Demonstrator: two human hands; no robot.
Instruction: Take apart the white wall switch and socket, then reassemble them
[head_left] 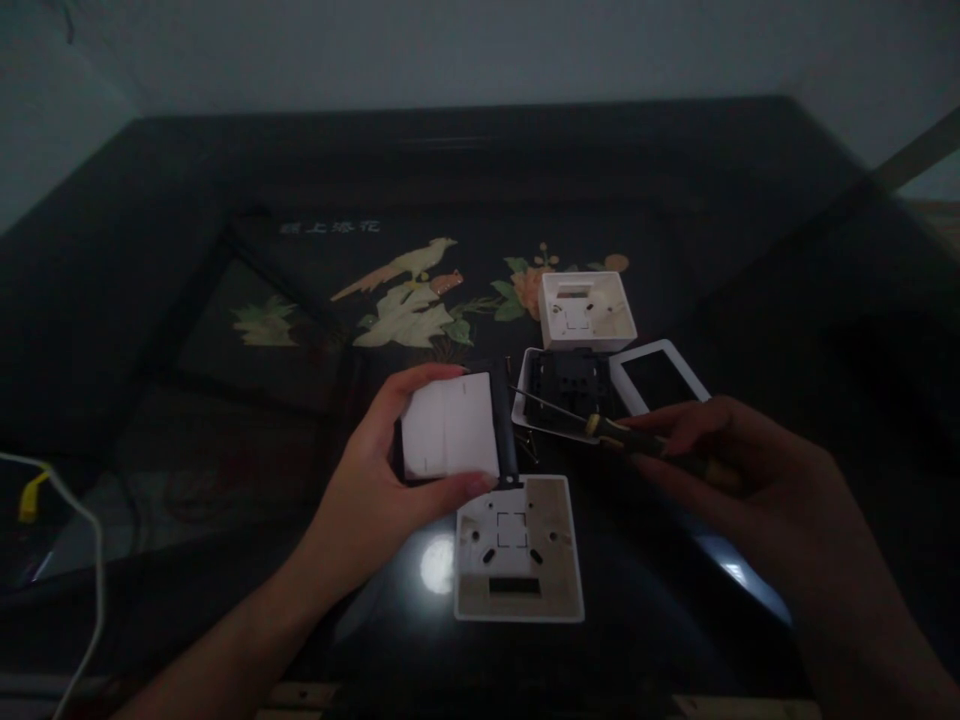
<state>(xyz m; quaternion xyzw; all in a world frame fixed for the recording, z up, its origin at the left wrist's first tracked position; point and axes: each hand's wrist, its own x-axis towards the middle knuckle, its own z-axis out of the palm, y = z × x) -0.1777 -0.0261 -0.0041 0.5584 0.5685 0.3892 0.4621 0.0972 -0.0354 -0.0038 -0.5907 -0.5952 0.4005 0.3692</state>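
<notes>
Between the thumb and fingers of my left hand (375,480) is a wall switch (450,428) with a white face and a dark frame. My right hand (750,480) grips a screwdriver (645,436) by its handle, the thin shaft pointing left toward the switch's dark edge. Whether its tip touches that edge I cannot tell. Just below the switch lies an open white mounting box (517,590), its top partly hidden. Behind the screwdriver a black switch module (570,380) rests on a white plate, beside a white frame (637,370). Several screws (529,446) lie near the switch.
Farther back stands a second white mounting box (588,312). Everything lies on a glossy dark table (187,170) with bird and flower decoration. A white cable (99,560) with a yellow tag runs along the left edge. A pale wall (465,50) rises behind.
</notes>
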